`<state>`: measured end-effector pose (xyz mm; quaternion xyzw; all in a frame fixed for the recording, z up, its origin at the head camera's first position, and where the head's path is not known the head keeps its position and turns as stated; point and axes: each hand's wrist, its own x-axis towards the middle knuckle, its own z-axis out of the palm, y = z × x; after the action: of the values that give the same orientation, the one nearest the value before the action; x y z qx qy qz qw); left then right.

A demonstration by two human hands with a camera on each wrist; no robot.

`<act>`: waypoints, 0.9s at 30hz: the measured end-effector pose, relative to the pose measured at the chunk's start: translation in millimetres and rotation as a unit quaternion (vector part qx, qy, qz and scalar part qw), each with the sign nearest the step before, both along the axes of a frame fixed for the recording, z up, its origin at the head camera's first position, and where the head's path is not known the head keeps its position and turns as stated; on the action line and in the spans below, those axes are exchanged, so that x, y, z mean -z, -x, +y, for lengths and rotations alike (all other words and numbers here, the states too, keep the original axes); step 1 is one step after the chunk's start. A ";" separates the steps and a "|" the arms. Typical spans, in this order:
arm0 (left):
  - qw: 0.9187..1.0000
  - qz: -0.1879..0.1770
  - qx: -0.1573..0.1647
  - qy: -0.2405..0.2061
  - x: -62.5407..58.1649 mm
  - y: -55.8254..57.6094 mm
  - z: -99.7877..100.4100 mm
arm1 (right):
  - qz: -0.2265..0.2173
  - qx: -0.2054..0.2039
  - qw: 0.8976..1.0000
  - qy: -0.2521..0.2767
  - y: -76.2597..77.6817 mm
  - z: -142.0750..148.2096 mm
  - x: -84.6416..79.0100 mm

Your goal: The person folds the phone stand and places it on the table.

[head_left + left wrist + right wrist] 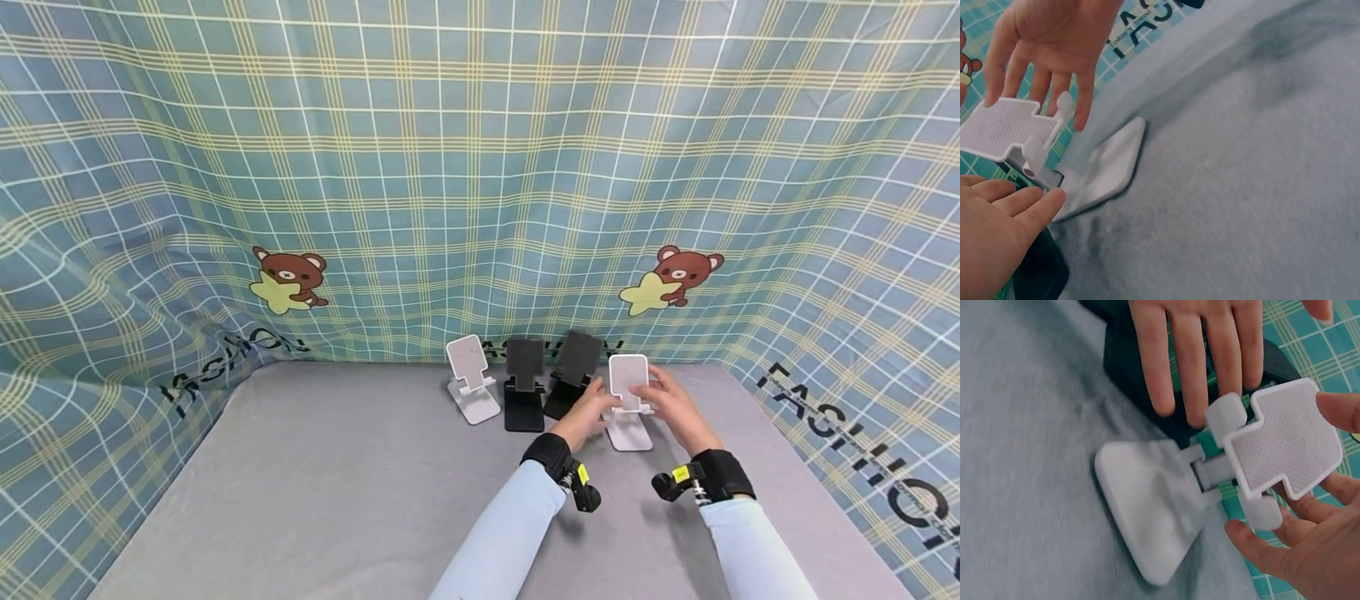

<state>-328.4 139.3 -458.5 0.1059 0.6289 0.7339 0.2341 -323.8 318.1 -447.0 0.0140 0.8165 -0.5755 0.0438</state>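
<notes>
White phone stand [622,381], the one between the two hands, stands upright near the far right corner of the grey cloth-covered table [337,467], its base flat and its plate leaning back. Left to right along the far edge: first a turned white stand [467,360], its top canted left; just beside it, a straight-set black stand [524,410]; then a slanted black stand [580,358], its top canted right. Behind them hangs a plaid curtain [480,100] with two printed bears.

Next comes the left hand [588,418], fingers straight and empty, in front of the slanted black stand's base and covering part of it; its fingertips lie close to the white phone stand's support hooks [1227,419]. Beyond the white phone stand is the right hand [678,412], apart from the left, thumb over the plate's front and fingers reaching behind; whether it really pinches, I cannot tell. Toward the near edge, both wrists carry black bands [723,473] above light blue sleeves [504,533].
</notes>
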 end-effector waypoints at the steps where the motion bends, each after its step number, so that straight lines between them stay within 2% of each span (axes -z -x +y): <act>1: 1.000 0.003 0.003 -0.006 -0.4 1.1 0.8 | 0.000 0.004 1.000 0.006 0.8 -1.9 0.2; 8: 0.999 0.004 0.005 -0.031 -2.2 1.2 5.8 | 0.019 0.049 0.999 0.001 2.6 -7.0 4.2; 12: 0.999 -0.001 -0.007 -0.046 -3.5 -4.2 7.0 | 0.050 0.091 0.995 -0.007 -0.6 -8.0 7.9; 16: 0.998 0.012 -0.029 -0.056 -2.9 -7.8 7.9 | 0.074 0.122 0.990 -0.002 -5.6 -8.5 8.4; 21: 0.996 0.038 -0.048 -0.067 -3.8 -7.9 6.0 | 0.093 0.132 0.987 -0.003 -15.5 -13.5 -3.2; 27: 0.995 0.064 -0.040 -0.072 -25.0 -13.1 -5.2 | 0.134 0.157 0.978 -0.001 -26.7 -24.5 -24.2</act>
<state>-315.3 134.1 -433.4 0.1441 0.5916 0.7778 0.1561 -297.1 293.6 -422.7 0.0646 0.8032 -0.5710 -0.1569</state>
